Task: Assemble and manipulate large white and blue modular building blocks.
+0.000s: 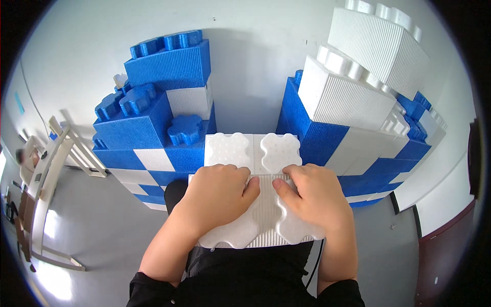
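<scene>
A large white foam building block point(266, 204) with ribbed sides and knobbly studs is in front of my body. My left hand point(217, 192) grips its left part, fingers curled forward and thumb lying across the top. On the right part my right hand point(314, 192) holds on in the same manner, thumb pointing inward. The fingertips are partly hidden. Just beyond, against its far edge, is another white block point(254, 146) with two studs showing. It lies between the two block stacks.
At left rises a stack of blue and white blocks point(189, 69); at right stands another stack point(358, 97), topped with white blocks. A pale wooden frame point(43, 189) and a person point(28, 161) are far left. A dark red door point(445, 256) is at right.
</scene>
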